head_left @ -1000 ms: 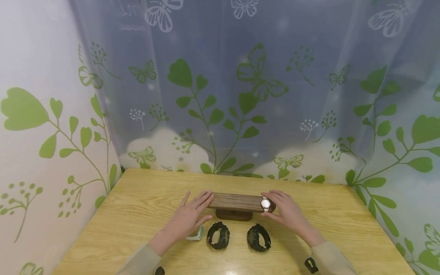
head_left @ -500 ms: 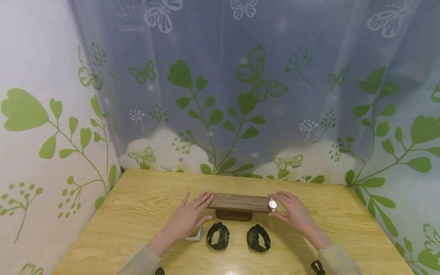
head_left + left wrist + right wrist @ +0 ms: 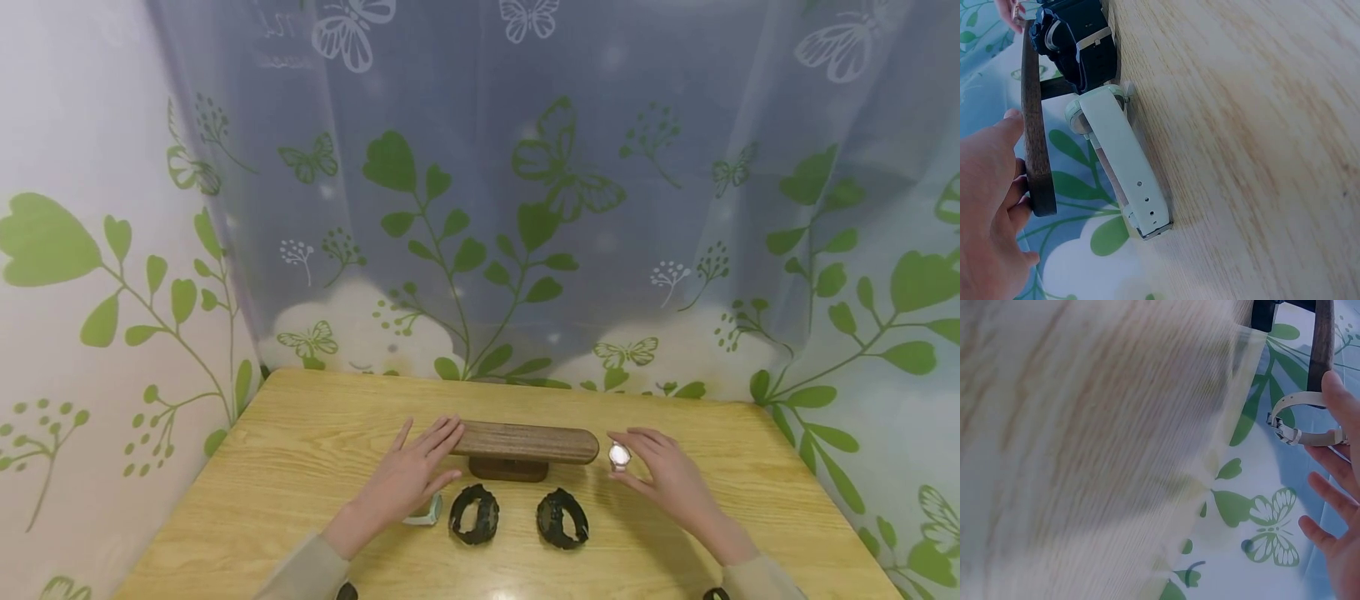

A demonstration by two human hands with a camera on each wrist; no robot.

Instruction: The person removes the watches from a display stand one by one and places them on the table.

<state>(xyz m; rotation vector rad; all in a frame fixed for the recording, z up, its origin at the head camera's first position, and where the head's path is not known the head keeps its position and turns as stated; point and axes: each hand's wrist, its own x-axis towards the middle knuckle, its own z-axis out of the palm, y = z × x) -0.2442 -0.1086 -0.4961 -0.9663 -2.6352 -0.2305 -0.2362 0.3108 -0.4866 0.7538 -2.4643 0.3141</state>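
Observation:
My right hand (image 3: pixel 675 483) pinches a small white-strapped wristwatch (image 3: pixel 618 456) between thumb and fingers, just beyond the right end of a dark wooden watch stand (image 3: pixel 525 442). In the right wrist view the buckled strap (image 3: pixel 1300 399) forms a loop, apart from the bar's end. My left hand (image 3: pixel 408 475) rests on the bar's left end, fingers extended in the head view. Below that hand lies a pale mint watch (image 3: pixel 1125 156), partly hidden in the head view. Two black watches, one at left (image 3: pixel 474 515) and one at right (image 3: pixel 562 518), sit in front of the stand.
The wooden table (image 3: pixel 300 433) ends at a patterned curtain (image 3: pixel 480 250) behind and at both sides. Another dark item (image 3: pixel 716 593) shows by the right sleeve, and one more (image 3: pixel 347 592) by the left sleeve, both mostly cut off.
My right hand has slid the white-strapped watch rightward along the bar and off its end. The left hand stays on the stand.

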